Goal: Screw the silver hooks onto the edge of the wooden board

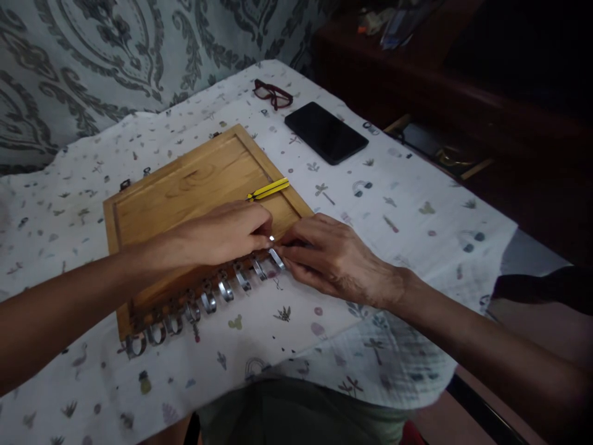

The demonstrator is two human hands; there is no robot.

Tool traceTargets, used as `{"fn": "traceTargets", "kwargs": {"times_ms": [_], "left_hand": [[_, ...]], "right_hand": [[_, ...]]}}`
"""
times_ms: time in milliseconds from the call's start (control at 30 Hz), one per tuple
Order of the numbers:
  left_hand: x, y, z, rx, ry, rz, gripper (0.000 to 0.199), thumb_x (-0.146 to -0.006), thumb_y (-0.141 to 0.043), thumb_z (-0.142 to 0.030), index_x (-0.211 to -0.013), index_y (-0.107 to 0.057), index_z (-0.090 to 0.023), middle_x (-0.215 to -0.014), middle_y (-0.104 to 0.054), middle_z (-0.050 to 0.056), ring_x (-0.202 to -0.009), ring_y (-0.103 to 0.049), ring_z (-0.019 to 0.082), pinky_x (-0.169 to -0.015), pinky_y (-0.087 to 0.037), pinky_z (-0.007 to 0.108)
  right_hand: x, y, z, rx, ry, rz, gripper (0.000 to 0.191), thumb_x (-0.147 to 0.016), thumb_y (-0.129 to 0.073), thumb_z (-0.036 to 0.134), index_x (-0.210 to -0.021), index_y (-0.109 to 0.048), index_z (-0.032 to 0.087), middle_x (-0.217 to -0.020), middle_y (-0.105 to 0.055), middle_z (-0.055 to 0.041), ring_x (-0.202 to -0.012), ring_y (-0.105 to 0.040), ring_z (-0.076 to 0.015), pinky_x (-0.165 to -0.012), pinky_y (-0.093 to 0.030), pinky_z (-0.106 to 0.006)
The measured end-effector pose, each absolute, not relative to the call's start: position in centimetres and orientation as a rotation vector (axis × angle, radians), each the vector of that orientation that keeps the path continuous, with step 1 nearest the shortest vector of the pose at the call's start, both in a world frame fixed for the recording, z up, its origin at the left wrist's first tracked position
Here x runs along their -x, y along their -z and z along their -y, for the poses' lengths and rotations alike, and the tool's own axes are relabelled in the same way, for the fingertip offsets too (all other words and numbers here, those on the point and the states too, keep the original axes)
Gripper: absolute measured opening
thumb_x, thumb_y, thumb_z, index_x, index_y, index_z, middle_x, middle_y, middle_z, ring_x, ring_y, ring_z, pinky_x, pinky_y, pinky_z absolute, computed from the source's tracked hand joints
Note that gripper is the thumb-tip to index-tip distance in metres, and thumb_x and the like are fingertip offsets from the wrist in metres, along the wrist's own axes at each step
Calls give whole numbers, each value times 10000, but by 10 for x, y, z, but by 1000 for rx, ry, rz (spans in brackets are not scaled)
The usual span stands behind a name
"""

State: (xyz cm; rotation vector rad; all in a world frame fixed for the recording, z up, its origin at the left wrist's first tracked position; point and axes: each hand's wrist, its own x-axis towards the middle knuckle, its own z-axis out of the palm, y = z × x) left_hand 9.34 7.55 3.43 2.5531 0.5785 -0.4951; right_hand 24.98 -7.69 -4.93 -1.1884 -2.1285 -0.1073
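A wooden board (185, 179) with a raised rim lies on the cloth. Along its near edge runs a row of curved silver metal rings (225, 287). Over the board's right part, my left hand (231, 232) is closed, thumb and fingers pinching at the top of the last metal ring (277, 259). From the right, my right hand (333, 256) holds the same ring between bent fingers; its fingertips are partly hidden. A slim yellow and black tool (269, 189), perhaps tweezers, rests on the board just beyond my left hand.
A white printed cloth (319, 334) covers the table. A black phone (327, 133) and dark red eyeglasses (273, 94) lie beyond the board. Patterned fabric (115, 55) rises at the back left. Dark furniture (417, 80) stands past the table's right edge.
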Motion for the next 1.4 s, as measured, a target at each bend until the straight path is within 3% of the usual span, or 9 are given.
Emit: {"fn": "traceTargets", "kwargs": {"times_ms": [433, 633, 833, 1100, 1300, 1400], "left_hand": [[-97, -34, -78, -2457, 452, -588, 116, -872, -672, -121, -772, -703, -171, -774, -701, -8, -713, -626, 144, -659, -407, 264], [-93, -33, -81, -2419, 437, -565, 130, -864, -658, -201, -737, -648, -179, -739, -667, -21, -691, -599, 136, -629, -406, 257], [-71, -38, -83, -2442, 277, -560, 273, -973, -489, -323, -761, -602, -194, -745, -649, -10, -719, -613, 153, -680, -435, 275], [2, -39, -90, -2439, -53, -806, 278, -959, -559, -451, -926, -710, -220, -869, -742, 17, -852, -691, 203, -772, -518, 291], [80, -19, -123, -2402, -311, -1229, 280, -1020, -544, -404, -969, -712, -186, -936, -753, 37, -918, -694, 212, -842, -570, 315], [119, -2, -156, -2409, -371, -1514, 289, -1042, -657, -416, -1143, -697, -148, -1122, -727, 72, -1014, -708, 216, -921, -608, 419]], "right_hand": [[-250, 54, 76, 1188, 137, 2134, 182, -1044, -571, 193, -986, -740, 157, -1014, -745, -90, -881, -668, -188, -800, -533, -339], [-250, 53, 76, 1188, 161, 2132, 198, -1050, -566, 206, -976, -744, 161, -959, -719, -83, -841, -636, -175, -777, -510, -325], [-250, 53, 74, 1167, 157, 2116, 217, -1054, -558, 206, -952, -743, 158, -956, -719, -77, -842, -640, -167, -762, -511, -317], [-253, 55, 74, 1181, 142, 2131, 225, -1054, -547, 220, -960, -743, 160, -959, -727, -80, -834, -658, -170, -743, -528, -326], [-248, 43, 73, 1148, 182, 2108, 209, -1052, -541, 188, -961, -728, 176, -962, -738, -87, -845, -693, -176, -756, -575, -318], [-249, 44, 72, 1118, 204, 2081, 255, -1073, -500, 233, -967, -732, 218, -946, -750, -58, -799, -715, -165, -695, -599, -305]]}}
